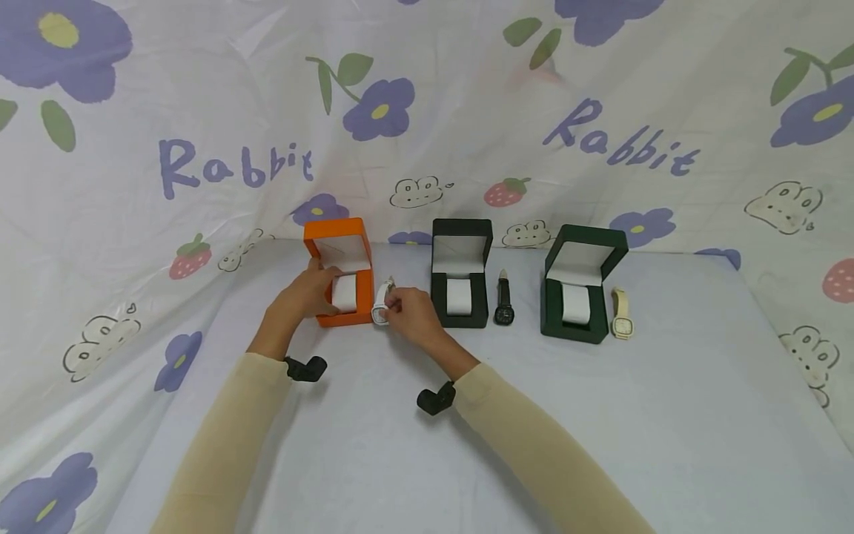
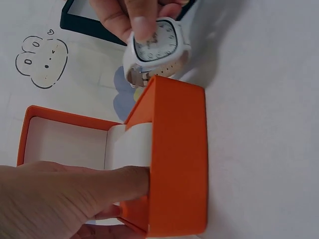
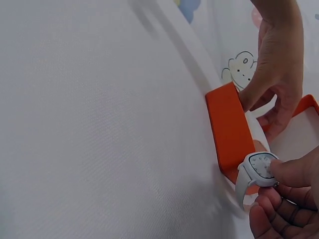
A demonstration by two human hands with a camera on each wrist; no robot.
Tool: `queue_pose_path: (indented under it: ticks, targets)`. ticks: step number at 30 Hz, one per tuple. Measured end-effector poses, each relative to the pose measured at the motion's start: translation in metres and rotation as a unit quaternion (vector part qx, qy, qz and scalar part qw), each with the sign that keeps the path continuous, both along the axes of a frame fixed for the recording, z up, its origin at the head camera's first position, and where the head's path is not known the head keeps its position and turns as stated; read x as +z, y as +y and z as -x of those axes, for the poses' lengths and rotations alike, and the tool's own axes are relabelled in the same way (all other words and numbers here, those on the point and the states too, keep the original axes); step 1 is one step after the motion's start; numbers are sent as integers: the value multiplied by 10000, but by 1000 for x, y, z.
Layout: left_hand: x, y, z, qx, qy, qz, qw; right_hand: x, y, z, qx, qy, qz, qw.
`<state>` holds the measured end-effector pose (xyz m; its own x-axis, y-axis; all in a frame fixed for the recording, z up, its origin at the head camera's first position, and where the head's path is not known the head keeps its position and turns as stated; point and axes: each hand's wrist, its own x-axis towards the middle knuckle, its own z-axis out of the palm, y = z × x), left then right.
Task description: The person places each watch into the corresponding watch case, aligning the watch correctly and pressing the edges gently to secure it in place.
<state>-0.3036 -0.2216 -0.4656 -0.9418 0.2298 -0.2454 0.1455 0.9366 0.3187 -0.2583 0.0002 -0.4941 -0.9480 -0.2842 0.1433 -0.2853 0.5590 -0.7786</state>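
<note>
An orange watch box (image 1: 363, 297) stands with its lid up and a white cushion (image 1: 344, 292) inside. My left hand (image 1: 310, 289) grips its left side, the thumb reaching inside beside the cushion; some fingertips are hidden. Just right of the box, my right hand (image 1: 412, 315) pinches a white wristwatch (image 1: 379, 314), with the thumb over the dial. In the left wrist view, the white strap hangs bent below the watch case (image 2: 158, 42), close to the box's near corner. The right wrist view also shows the watch (image 3: 260, 169) beside the orange box (image 3: 230, 127).
Farther right are two open dark green watch boxes, one in the middle (image 1: 477, 317) and one at right (image 1: 554, 315), both with white cushions. A black watch (image 1: 504, 304) and a gold watch (image 1: 622, 319) lie beside them. A printed cloth (image 1: 454, 104) hangs behind the white table (image 1: 373, 452).
</note>
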Motion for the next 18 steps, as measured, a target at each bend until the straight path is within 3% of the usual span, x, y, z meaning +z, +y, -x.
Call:
queue_pose_path:
  ticks: [8,18]
  targets:
    - [-8,-1,-7,-99,486,3,9988,8,6,-8,35,-12,323,9995]
    - [-8,2,-21,-353,1375,844,9863,23,17,-21,133,-3,674,9976]
